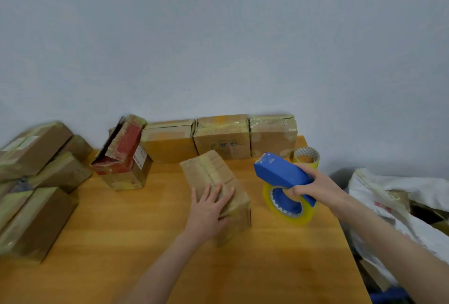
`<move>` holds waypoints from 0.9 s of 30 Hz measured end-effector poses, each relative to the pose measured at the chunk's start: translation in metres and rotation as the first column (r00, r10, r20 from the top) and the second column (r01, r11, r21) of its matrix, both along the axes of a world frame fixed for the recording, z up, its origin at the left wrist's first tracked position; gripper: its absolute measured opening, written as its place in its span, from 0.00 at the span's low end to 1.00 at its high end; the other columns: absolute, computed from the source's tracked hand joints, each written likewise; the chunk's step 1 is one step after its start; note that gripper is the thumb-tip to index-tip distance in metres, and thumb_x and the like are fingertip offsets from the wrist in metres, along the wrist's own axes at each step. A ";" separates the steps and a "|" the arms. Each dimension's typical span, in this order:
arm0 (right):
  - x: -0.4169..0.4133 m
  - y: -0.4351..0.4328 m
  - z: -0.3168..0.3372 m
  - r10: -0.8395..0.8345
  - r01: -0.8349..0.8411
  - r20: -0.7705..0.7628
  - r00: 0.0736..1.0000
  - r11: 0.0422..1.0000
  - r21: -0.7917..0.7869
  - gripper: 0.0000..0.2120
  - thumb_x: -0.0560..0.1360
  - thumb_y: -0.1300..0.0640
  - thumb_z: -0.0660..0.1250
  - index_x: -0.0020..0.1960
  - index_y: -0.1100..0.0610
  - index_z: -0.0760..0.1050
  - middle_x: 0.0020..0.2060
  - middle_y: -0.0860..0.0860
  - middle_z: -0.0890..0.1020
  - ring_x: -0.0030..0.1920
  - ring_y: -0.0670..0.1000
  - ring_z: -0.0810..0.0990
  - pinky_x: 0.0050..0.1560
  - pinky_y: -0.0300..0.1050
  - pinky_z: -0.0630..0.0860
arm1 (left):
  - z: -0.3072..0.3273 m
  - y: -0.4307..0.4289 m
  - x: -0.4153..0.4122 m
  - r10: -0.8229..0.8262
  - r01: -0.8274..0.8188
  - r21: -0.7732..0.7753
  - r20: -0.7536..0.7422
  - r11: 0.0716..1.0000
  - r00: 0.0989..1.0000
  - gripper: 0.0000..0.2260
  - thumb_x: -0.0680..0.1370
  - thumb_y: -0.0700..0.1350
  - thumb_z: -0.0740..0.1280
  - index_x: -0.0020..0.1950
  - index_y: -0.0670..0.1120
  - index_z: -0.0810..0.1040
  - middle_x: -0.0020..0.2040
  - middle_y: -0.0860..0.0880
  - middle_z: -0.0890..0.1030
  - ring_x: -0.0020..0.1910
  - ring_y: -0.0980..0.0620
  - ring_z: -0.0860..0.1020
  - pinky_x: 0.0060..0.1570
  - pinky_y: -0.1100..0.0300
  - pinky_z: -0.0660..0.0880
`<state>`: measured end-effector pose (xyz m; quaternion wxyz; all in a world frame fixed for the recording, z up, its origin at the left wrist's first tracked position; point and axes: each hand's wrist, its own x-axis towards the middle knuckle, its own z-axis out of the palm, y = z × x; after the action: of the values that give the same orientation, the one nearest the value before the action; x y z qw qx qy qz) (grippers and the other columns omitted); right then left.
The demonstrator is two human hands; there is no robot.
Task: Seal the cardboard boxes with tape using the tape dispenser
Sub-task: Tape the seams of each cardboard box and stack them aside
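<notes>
My left hand (pixel 209 209) lies flat, fingers spread, on the box (pixel 213 172) at the middle of the table (pixel 145 243). My right hand (pixel 315 187) is wrapped round the blue tape dispenser (pixel 281 172), held at three o'clock of that box and not touching it. This box carries tape strips (how well closed, I can't tell). The row of boxes (pixel 222 136) at twelve o'clock looks taped. The red box (pixel 124 157) at ten o'clock gapes open, so I judge that one remains.

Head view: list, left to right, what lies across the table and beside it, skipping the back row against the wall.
pile of taped boxes → red-printed box → cardboard box under the left hand → tape dispenser held by the right hand → white sack
</notes>
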<state>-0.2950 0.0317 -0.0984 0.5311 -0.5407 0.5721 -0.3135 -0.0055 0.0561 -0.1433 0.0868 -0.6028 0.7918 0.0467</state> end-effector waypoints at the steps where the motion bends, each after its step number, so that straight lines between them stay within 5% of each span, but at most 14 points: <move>1: 0.000 -0.003 0.007 0.016 -0.016 0.017 1.000 1.000 0.002 0.26 0.65 0.61 0.76 0.57 0.39 0.75 0.54 0.47 0.79 0.53 0.49 0.80 0.49 0.43 0.77 | 0.002 -0.003 0.003 -0.085 0.085 0.023 -0.023 0.996 0.996 0.34 0.79 0.58 0.60 0.77 0.63 0.41 0.80 0.51 0.43 0.78 0.46 0.42 0.73 0.39 0.37; 5: -0.006 -0.010 0.031 0.055 -0.056 0.060 0.997 0.998 0.002 0.29 0.60 0.56 0.75 0.57 0.38 0.75 0.54 0.47 0.80 0.51 0.49 0.81 0.45 0.40 0.77 | 0.004 -0.011 0.007 -0.312 0.318 0.064 -0.084 0.946 0.946 0.35 0.79 0.55 0.63 0.77 0.62 0.43 0.78 0.56 0.41 0.75 0.56 0.38 0.73 0.48 0.32; 14: -0.012 -0.027 0.051 0.100 -0.110 0.195 0.976 0.993 0.040 0.41 0.49 0.54 0.77 0.62 0.53 0.75 0.55 0.58 0.81 0.51 0.57 0.82 0.48 0.48 0.80 | 0.008 -0.032 0.001 -0.356 0.366 0.060 -0.125 0.929 0.926 0.37 0.77 0.60 0.63 0.78 0.58 0.44 0.77 0.57 0.42 0.75 0.59 0.40 0.74 0.50 0.33; 16: -0.008 -0.027 0.057 0.127 -0.137 0.213 0.969 0.990 0.032 0.41 0.49 0.55 0.77 0.63 0.55 0.75 0.52 0.57 0.82 0.48 0.56 0.83 0.45 0.47 0.81 | 0.014 -0.029 -0.002 -0.249 0.277 0.074 -0.264 0.958 0.932 0.37 0.76 0.64 0.63 0.79 0.56 0.48 0.78 0.58 0.46 0.76 0.59 0.45 0.75 0.52 0.39; 17: -0.006 -0.026 0.060 0.139 -0.147 0.213 0.967 0.989 0.024 0.41 0.49 0.55 0.77 0.63 0.55 0.75 0.52 0.56 0.82 0.48 0.56 0.83 0.45 0.46 0.81 | 0.021 -0.026 -0.007 -0.109 0.171 0.097 -0.453 0.980 0.885 0.34 0.76 0.63 0.63 0.78 0.54 0.54 0.78 0.57 0.53 0.76 0.58 0.53 0.75 0.54 0.49; 18: -0.003 -0.026 0.063 0.151 -0.157 0.202 0.968 0.988 0.015 0.41 0.50 0.55 0.77 0.63 0.54 0.75 0.52 0.57 0.82 0.49 0.56 0.83 0.46 0.47 0.81 | 0.032 -0.024 -0.012 0.085 0.036 0.164 -0.672 0.986 0.735 0.29 0.78 0.60 0.63 0.76 0.52 0.62 0.76 0.54 0.63 0.72 0.57 0.64 0.71 0.57 0.62; 19: -0.001 -0.027 0.066 0.163 -0.166 0.185 0.969 0.986 0.004 0.40 0.50 0.54 0.77 0.62 0.54 0.75 0.53 0.57 0.81 0.50 0.57 0.82 0.48 0.47 0.81 | 0.047 -0.024 -0.017 0.269 -0.063 0.275 -0.827 0.960 0.494 0.24 0.79 0.57 0.63 0.72 0.48 0.69 0.69 0.52 0.73 0.64 0.56 0.74 0.62 0.61 0.72; 21: 0.003 -0.026 0.069 0.192 -0.191 0.148 0.970 0.981 -0.021 0.39 0.50 0.54 0.77 0.62 0.53 0.75 0.55 0.57 0.81 0.53 0.57 0.81 0.52 0.49 0.80 | 0.074 -0.028 -0.023 0.499 -0.079 0.495 -0.865 0.866 0.054 0.21 0.78 0.57 0.62 0.60 0.42 0.76 0.52 0.47 0.82 0.48 0.52 0.81 0.48 0.61 0.78; 22: 0.006 -0.026 0.070 0.213 -0.210 0.133 0.968 0.977 -0.031 0.39 0.51 0.53 0.77 0.62 0.53 0.76 0.56 0.56 0.81 0.55 0.58 0.81 0.54 0.50 0.79 | 0.084 -0.031 -0.025 0.552 -0.042 0.554 -0.832 0.831 -0.048 0.23 0.75 0.60 0.62 0.56 0.42 0.77 0.47 0.47 0.82 0.43 0.51 0.81 0.44 0.60 0.79; 24: 0.011 -0.023 0.071 0.259 -0.256 0.117 0.959 0.966 -0.041 0.39 0.52 0.54 0.77 0.63 0.53 0.76 0.56 0.55 0.81 0.55 0.57 0.81 0.54 0.48 0.79 | 0.095 -0.031 -0.027 0.603 0.011 0.604 -0.794 0.797 -0.075 0.26 0.70 0.65 0.62 0.53 0.43 0.77 0.42 0.48 0.80 0.38 0.52 0.79 0.38 0.60 0.77; 27: 0.020 -0.019 0.073 0.297 -0.293 0.106 0.949 0.955 -0.048 0.38 0.52 0.53 0.77 0.62 0.54 0.76 0.54 0.54 0.82 0.53 0.55 0.82 0.50 0.45 0.79 | 0.094 -0.028 -0.030 0.663 0.049 0.662 -0.742 0.748 -0.095 0.20 0.76 0.61 0.64 0.50 0.43 0.78 0.39 0.49 0.78 0.33 0.55 0.75 0.34 0.62 0.73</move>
<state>-0.2749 0.0129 -0.0249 0.5945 -0.6101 0.4493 -0.2694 -0.0358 0.0280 -0.0498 -0.3561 -0.5156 0.3927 0.6732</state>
